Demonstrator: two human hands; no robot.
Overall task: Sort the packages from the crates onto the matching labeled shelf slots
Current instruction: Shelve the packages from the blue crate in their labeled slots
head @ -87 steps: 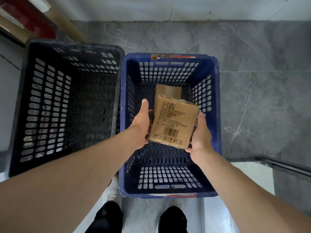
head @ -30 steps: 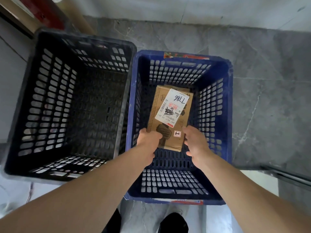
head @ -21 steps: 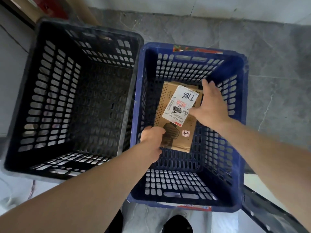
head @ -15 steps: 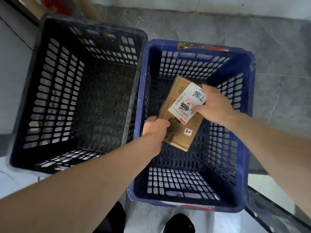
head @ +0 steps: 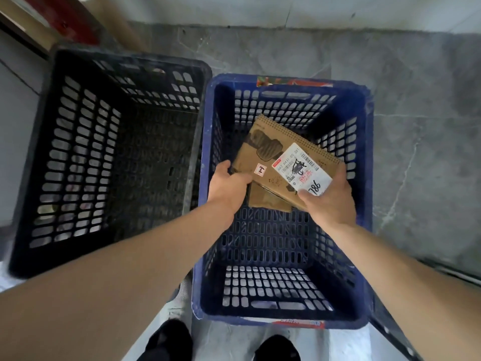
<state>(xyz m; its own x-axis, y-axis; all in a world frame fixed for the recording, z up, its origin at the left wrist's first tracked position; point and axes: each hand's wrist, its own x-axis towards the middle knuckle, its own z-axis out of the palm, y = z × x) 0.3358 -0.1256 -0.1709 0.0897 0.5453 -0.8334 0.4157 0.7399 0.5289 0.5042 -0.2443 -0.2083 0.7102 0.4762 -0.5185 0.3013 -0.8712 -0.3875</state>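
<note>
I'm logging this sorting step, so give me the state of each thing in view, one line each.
Blue crate, upright on the floor.
Black crate, upright beside it.
Labelled package, lifted, tilted, label up, held in both hands.
Second package, lying on the blue crate's bottom, partly hidden.
Left hand, gripping the labelled package's left edge.
Right hand, gripping its label corner.

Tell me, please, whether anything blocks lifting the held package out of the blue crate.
Nothing visible does: the left hand and right hand grip the package, and the blue crate is open above. The shelf is out of view.
</note>
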